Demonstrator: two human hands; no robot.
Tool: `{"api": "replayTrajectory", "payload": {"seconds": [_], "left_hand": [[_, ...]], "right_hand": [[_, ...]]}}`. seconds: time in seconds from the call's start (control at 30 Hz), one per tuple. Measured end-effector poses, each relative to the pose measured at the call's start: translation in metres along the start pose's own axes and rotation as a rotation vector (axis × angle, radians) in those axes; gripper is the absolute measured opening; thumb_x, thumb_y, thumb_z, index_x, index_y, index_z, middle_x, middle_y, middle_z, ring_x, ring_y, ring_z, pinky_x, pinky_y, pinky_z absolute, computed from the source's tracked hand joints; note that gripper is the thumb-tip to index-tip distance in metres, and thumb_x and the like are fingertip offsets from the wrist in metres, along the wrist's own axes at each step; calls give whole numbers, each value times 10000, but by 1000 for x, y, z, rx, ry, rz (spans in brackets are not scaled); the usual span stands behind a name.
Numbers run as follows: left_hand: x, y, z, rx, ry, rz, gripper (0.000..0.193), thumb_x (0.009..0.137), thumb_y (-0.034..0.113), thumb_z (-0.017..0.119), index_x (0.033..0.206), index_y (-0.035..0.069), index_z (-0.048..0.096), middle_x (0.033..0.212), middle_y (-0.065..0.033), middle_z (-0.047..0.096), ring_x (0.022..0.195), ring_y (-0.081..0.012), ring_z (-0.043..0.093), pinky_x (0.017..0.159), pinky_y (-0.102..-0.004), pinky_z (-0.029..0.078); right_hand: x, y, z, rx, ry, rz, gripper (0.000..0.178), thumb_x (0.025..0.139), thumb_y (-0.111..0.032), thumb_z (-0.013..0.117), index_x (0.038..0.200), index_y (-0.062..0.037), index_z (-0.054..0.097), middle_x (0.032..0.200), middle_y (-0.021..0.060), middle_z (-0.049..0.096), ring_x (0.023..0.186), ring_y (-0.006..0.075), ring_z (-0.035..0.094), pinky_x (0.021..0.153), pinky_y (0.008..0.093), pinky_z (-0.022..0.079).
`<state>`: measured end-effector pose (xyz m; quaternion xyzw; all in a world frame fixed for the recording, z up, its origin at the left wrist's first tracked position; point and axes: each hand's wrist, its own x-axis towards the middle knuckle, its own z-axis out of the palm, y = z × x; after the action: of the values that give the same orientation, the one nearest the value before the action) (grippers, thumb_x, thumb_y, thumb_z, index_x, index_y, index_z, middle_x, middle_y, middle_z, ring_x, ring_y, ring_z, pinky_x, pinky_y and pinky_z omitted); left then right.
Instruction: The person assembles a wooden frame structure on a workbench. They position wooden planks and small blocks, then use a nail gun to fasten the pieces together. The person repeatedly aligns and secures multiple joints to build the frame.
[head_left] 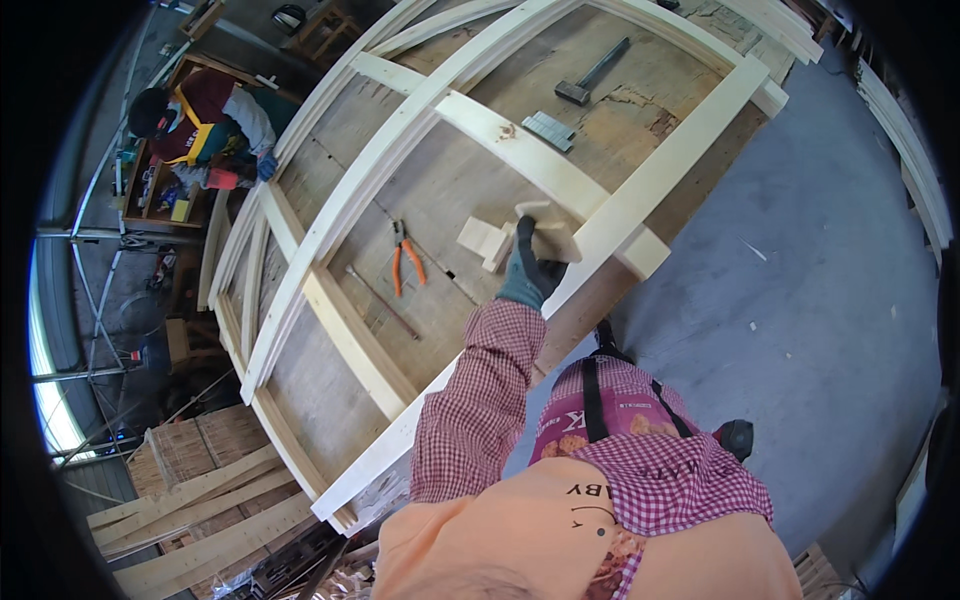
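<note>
My left hand (532, 268), in a dark grey-green glove, reaches over the near edge of a pale wooden frame (680, 150). Its fingers are closed on a small wooden block (553, 238) in the corner by a crosspiece. Just left of the glove lie other small wood pieces (484, 240). Farther left, orange-handled pliers (405, 258) rest on the board inside the frame, beside a thin metal rod (383, 303). A hammer (590, 75) and a stack of grey metal strips (549, 131) lie in the far bay. My right hand does not show.
A co-worker (205, 125) with blue gloves stands across the frame at upper left. Long planks (200, 510) are stacked at lower left. Grey floor (790, 290) stretches to the right, with more timber (905, 150) along its far edge. The frame's beam end (645, 253) juts toward me.
</note>
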<state>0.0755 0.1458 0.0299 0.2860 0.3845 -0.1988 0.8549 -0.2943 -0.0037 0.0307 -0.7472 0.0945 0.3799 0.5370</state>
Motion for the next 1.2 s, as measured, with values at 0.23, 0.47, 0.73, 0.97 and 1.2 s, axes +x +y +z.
{"api": "replayTrajectory", "payload": {"seconds": [0.23,0.47,0.73,0.97,1.2], "left_hand": [[67,-18,110,517,65,253,795,767,482,680,1315,5,356,1160,-192,520,1071,-282,525,893,-390,455],[0,-99,57,1193,-320,718,503,806,264,662,1227,58,479,1060,-184,594,973,-330,588,860,-365,468],[35,-163,-10,1165,58,289,507,835,435,593,1031,-23,501,946,-275,602,935,-448,569,812,-461,455],[53,-194,35,1116,453,340,414,852,382,571,955,-16,521,920,-288,612,906,-452,580,777,-492,453],[54,-201,49,1114,546,364,350,858,286,554,986,-34,492,890,-303,614,886,-436,601,777,-480,467]], "right_hand": [[-2,32,-168,-48,343,195,340,708,-195,720,981,-14,629,819,104,668,741,218,640,651,381,504],[-15,38,-269,-74,569,355,338,710,-194,719,980,-12,628,811,101,667,730,216,638,642,379,504],[28,25,-366,-220,544,272,336,712,-194,718,978,-11,628,801,98,665,717,214,636,632,378,504],[102,-12,-461,-396,477,2,334,714,-194,718,977,-9,627,793,95,663,705,212,635,623,376,504],[155,-91,-477,-284,127,-147,276,724,-156,715,948,-22,627,800,86,657,693,200,627,618,356,506]]}}
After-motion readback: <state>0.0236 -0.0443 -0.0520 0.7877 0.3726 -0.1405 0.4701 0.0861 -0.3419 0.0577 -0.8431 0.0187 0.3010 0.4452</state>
